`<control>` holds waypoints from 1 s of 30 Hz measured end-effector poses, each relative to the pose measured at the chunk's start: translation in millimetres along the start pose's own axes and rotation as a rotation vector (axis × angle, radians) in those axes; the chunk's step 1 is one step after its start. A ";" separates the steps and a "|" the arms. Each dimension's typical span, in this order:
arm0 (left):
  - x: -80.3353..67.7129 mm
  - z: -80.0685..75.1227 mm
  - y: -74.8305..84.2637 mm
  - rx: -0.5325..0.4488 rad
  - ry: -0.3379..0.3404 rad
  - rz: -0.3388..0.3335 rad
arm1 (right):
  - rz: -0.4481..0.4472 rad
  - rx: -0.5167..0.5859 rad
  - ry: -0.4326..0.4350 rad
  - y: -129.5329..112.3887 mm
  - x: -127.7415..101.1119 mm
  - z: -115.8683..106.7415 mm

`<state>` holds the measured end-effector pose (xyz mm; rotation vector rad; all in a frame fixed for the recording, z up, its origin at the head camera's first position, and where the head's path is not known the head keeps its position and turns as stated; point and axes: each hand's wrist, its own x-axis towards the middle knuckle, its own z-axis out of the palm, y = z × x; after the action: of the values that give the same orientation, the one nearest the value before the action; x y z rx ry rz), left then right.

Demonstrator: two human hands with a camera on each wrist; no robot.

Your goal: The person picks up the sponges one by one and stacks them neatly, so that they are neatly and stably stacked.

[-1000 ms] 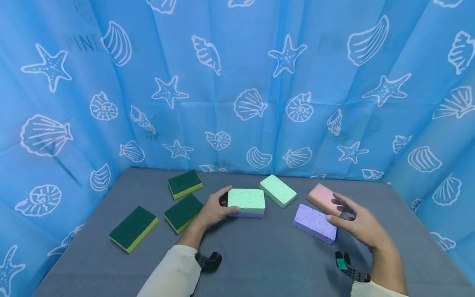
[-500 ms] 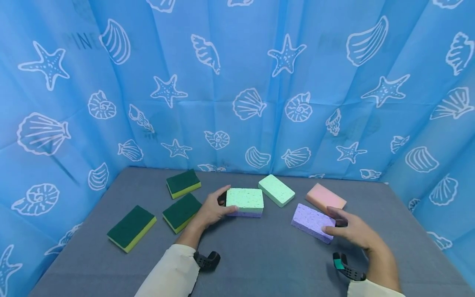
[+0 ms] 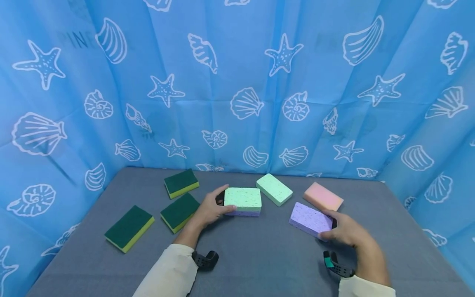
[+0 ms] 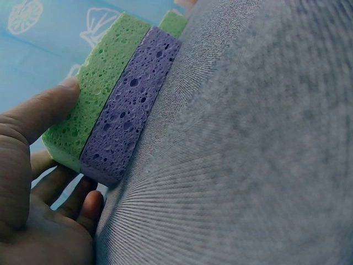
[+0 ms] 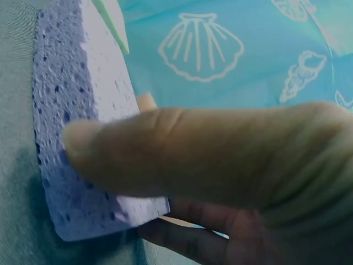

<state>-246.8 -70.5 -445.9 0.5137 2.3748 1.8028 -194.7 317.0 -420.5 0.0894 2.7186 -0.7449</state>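
Note:
A green sponge [image 3: 243, 198] lies flat on a purple sponge [image 4: 127, 107] at the middle of the table. My left hand [image 3: 210, 209] grips the green sponge by its left end, thumb on the near side; in the left wrist view its lower fingers reach behind the stack. Further right, my right hand [image 3: 345, 229] holds another purple sponge [image 3: 310, 218] by its right end. The right wrist view shows the thumb [image 5: 138, 149] across this sponge's near side, with the other fingers partly hidden behind it.
Behind the stack lies a second green sponge [image 3: 274, 189]. A pink sponge [image 3: 323, 196] sits just beyond the right-hand purple one. Three dark green and yellow scouring sponges [image 3: 129, 228] are at the left. A blue shell-print curtain [image 3: 237, 82] borders the grey table [image 3: 259, 264].
My right hand has moved left and down onto the purple sponge and closed round its right end. The left hand keeps its grip on the green sponge.

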 end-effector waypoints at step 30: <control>-0.7 -0.4 1.2 0.000 0.002 -0.008 | -0.073 0.123 0.063 -9.3 -11.1 -11.1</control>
<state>-246.0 -70.8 -444.7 0.5023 2.3745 1.8005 -188.7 314.9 -403.4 0.0423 2.7459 -0.9462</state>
